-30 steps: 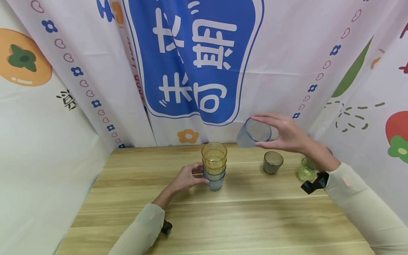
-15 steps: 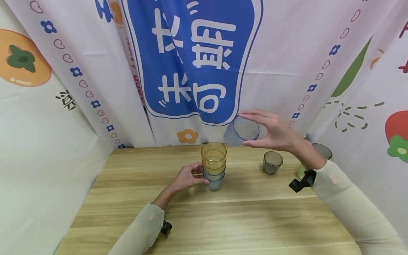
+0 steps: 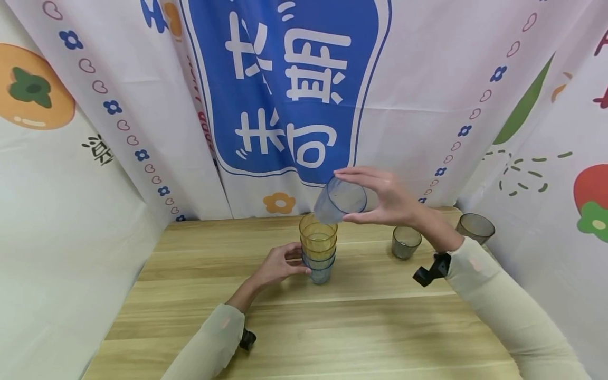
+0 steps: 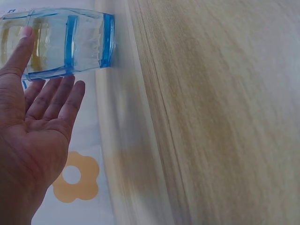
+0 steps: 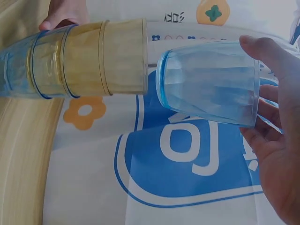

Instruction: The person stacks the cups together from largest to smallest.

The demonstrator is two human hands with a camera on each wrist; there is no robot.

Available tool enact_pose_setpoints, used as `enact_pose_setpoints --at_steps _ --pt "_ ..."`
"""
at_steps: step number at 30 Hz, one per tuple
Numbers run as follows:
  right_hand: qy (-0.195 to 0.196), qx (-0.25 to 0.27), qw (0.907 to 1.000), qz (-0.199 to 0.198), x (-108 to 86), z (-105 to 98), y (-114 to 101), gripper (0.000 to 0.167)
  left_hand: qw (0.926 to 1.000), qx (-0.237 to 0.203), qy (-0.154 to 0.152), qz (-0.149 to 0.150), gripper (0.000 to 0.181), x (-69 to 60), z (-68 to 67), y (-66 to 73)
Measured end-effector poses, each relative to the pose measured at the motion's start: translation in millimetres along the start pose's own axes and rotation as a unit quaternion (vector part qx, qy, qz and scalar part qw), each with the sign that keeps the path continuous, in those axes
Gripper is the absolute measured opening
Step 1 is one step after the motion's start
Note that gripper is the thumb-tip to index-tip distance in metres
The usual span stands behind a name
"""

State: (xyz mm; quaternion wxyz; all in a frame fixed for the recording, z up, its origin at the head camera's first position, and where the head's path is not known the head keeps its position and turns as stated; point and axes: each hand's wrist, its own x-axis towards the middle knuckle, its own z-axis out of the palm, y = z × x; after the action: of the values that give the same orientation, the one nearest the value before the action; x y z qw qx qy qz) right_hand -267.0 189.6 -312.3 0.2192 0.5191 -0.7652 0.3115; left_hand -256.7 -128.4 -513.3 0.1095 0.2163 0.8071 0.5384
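A stack of nested cups (image 3: 319, 245), blue at the bottom and yellow on top, stands upright near the back of the wooden table. The left hand (image 3: 281, 265) holds its lower part from the left, thumb in front; the left wrist view shows thumb and fingers around the blue cups (image 4: 89, 40). Above and slightly right of the stack, the right hand (image 3: 380, 196) grips a clear blue cup (image 3: 339, 200) by its rim, tilted with its base toward the lower left. In the right wrist view this cup (image 5: 211, 82) is apart from the yellow top cup (image 5: 124, 56).
A small grey cup (image 3: 406, 243) stands right of the stack. Another grey cup (image 3: 475, 227) is farther right, partly behind the right forearm. Printed cloth (image 3: 408, 79) hangs at the table's back edge and along both sides.
The right hand has moved left with the blue cup, from above the small grey cup's left side to just over the stack. The left hand and stack have stayed in place.
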Motion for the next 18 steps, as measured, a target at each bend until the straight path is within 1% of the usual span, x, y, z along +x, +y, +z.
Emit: enact_pose_setpoints --at_steps 10,18 --pt "-0.051 0.021 0.9981 0.029 7.9 17 0 0.082 1.0 0.004 0.002 -0.007 0.068 -0.7 0.6 0.2" --pt "-0.063 0.028 0.997 0.035 10.4 28 2 0.082 1.0 0.0 0.0 -0.004 0.067 -1.3 0.7 -0.5"
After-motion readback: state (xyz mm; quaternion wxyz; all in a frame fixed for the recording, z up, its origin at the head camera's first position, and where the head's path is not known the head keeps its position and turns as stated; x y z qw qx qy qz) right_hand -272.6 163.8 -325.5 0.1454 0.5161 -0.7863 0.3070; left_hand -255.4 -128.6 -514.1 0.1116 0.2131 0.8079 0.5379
